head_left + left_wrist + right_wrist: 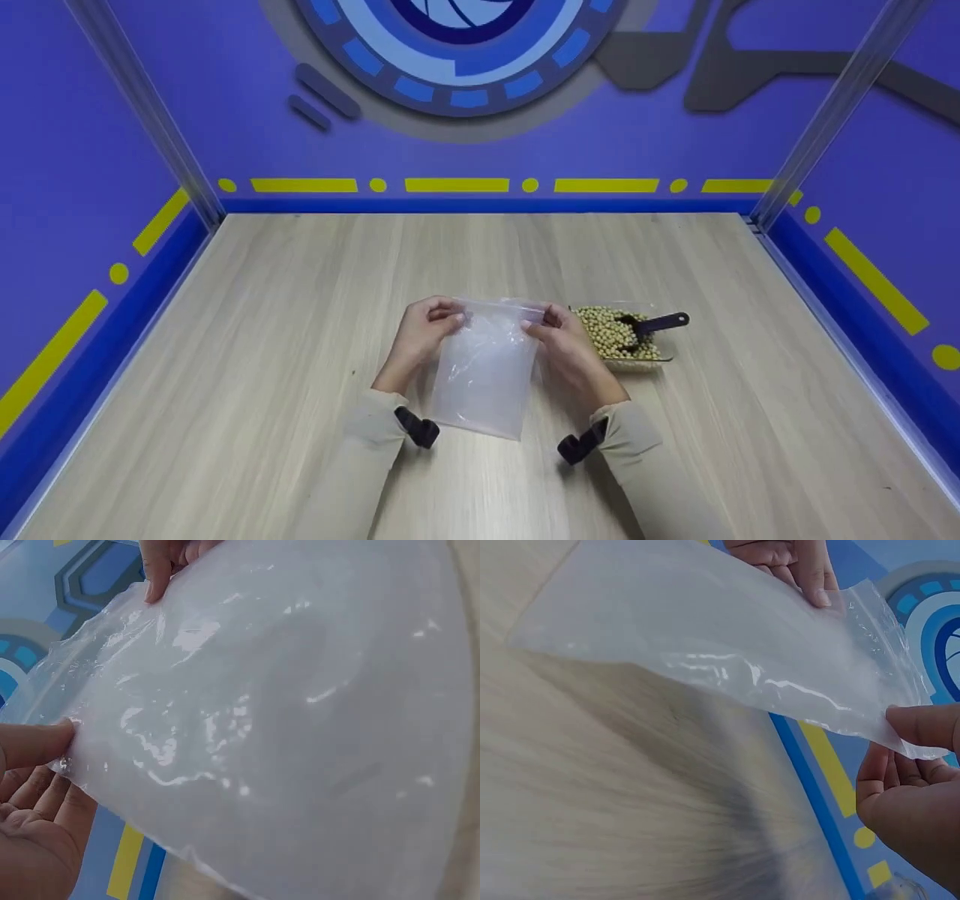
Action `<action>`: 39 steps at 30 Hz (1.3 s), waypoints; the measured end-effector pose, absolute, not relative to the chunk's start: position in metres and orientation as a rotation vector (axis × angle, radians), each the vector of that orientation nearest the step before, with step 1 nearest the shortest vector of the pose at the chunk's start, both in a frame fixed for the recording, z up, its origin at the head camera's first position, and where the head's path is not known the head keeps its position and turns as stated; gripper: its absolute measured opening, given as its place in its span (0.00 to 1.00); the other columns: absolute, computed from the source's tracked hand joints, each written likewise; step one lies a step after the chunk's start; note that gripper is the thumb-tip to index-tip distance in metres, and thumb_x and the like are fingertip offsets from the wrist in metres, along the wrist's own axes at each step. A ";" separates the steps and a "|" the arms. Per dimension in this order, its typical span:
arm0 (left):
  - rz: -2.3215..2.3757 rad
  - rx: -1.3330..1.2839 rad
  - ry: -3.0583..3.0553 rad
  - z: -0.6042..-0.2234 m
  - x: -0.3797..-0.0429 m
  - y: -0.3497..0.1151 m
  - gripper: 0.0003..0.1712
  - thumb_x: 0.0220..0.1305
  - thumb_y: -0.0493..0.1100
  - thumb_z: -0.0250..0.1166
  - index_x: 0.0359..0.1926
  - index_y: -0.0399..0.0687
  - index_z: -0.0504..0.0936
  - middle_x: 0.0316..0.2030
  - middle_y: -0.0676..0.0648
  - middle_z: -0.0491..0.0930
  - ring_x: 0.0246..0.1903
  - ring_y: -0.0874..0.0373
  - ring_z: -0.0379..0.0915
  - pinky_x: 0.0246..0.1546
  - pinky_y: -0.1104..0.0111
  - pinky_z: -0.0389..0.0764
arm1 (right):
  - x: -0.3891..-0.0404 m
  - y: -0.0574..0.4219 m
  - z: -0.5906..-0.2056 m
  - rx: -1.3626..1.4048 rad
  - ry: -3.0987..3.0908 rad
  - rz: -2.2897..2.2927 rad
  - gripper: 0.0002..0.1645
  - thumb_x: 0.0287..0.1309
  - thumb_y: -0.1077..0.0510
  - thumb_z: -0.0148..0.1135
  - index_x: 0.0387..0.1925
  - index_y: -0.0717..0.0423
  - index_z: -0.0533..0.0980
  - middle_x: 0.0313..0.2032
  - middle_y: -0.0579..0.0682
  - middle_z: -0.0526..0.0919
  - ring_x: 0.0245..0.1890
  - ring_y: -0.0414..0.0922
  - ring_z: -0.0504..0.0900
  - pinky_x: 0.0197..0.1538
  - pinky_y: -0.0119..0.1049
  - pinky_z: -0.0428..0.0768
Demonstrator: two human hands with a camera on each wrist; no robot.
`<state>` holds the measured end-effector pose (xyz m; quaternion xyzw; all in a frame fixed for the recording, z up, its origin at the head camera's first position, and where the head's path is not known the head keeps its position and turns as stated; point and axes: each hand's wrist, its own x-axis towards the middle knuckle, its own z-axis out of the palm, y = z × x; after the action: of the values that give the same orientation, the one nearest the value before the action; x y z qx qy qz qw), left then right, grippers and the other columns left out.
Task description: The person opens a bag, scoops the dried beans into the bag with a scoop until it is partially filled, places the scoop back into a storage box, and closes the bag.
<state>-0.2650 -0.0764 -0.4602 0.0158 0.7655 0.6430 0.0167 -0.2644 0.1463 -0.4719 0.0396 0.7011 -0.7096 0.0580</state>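
A clear zip-lock bag [487,367] hangs between both hands, its zip edge at the top and its body flat. The left hand [425,335] pinches the upper left edge between thumb and fingers, and the right hand [568,341] does the same at the upper right. Close up in the left wrist view, the plastic bag [262,712] fills most of the picture, the left thumb pressing on its face. In the right wrist view the right hand [915,780] grips a corner by the zip strip. No contents show inside the bag.
Just right of the right hand stands a clear container [637,366] of yellowish beans [606,330]. A black scoop [664,322] is stuck into the beans, handle to the right. Blue walls enclose the wooden table [247,360] at the back and sides.
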 end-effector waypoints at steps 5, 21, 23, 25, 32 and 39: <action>2.029 0.153 2.398 -0.458 -0.265 -0.077 0.09 0.60 0.30 0.63 0.43 0.33 0.82 0.40 0.39 0.83 0.39 0.56 0.81 0.43 0.68 0.82 | -0.264 0.154 -0.466 0.045 2.199 -2.079 0.18 0.54 0.66 0.64 0.48 0.65 0.76 0.41 0.50 0.81 0.42 0.41 0.77 0.50 0.32 0.75; 1.856 0.517 2.495 -0.445 -0.263 -0.075 0.07 0.59 0.34 0.65 0.39 0.39 0.84 0.37 0.42 0.85 0.39 0.54 0.82 0.42 0.70 0.81 | -0.260 0.170 -0.446 -0.155 2.245 -1.926 0.22 0.65 0.47 0.56 0.46 0.60 0.82 0.48 0.52 0.84 0.53 0.43 0.79 0.59 0.38 0.72; 1.843 0.543 2.508 -0.444 -0.263 -0.074 0.07 0.59 0.34 0.65 0.39 0.39 0.84 0.37 0.42 0.85 0.38 0.54 0.82 0.42 0.71 0.81 | -0.260 0.170 -0.445 -0.179 2.249 -1.909 0.21 0.65 0.48 0.57 0.46 0.61 0.82 0.46 0.51 0.85 0.50 0.42 0.81 0.57 0.36 0.74; 1.830 0.560 2.524 -0.444 -0.263 -0.074 0.06 0.59 0.34 0.65 0.38 0.39 0.84 0.36 0.42 0.85 0.38 0.54 0.82 0.41 0.71 0.81 | -0.260 0.171 -0.445 -0.192 2.242 -1.901 0.20 0.64 0.50 0.59 0.46 0.62 0.82 0.44 0.49 0.86 0.47 0.41 0.81 0.54 0.34 0.75; 1.815 0.591 2.555 -0.443 -0.262 -0.074 0.05 0.59 0.33 0.64 0.37 0.39 0.84 0.36 0.42 0.85 0.37 0.53 0.82 0.40 0.71 0.81 | -0.258 0.174 -0.442 -0.247 2.177 -1.909 0.19 0.58 0.52 0.65 0.45 0.62 0.82 0.40 0.45 0.86 0.43 0.40 0.82 0.50 0.32 0.77; 1.799 0.610 2.569 -0.442 -0.261 -0.074 0.05 0.60 0.33 0.64 0.37 0.39 0.84 0.35 0.43 0.84 0.36 0.55 0.80 0.39 0.73 0.80 | -0.257 0.176 -0.443 -0.335 2.155 -1.836 0.21 0.55 0.55 0.68 0.48 0.63 0.81 0.43 0.46 0.86 0.46 0.40 0.82 0.52 0.31 0.77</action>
<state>-0.2610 -0.0740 -0.4416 0.1910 0.8037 0.5629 -0.0268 -0.2565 0.1759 -0.4428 -0.1164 0.7480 -0.6371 0.1451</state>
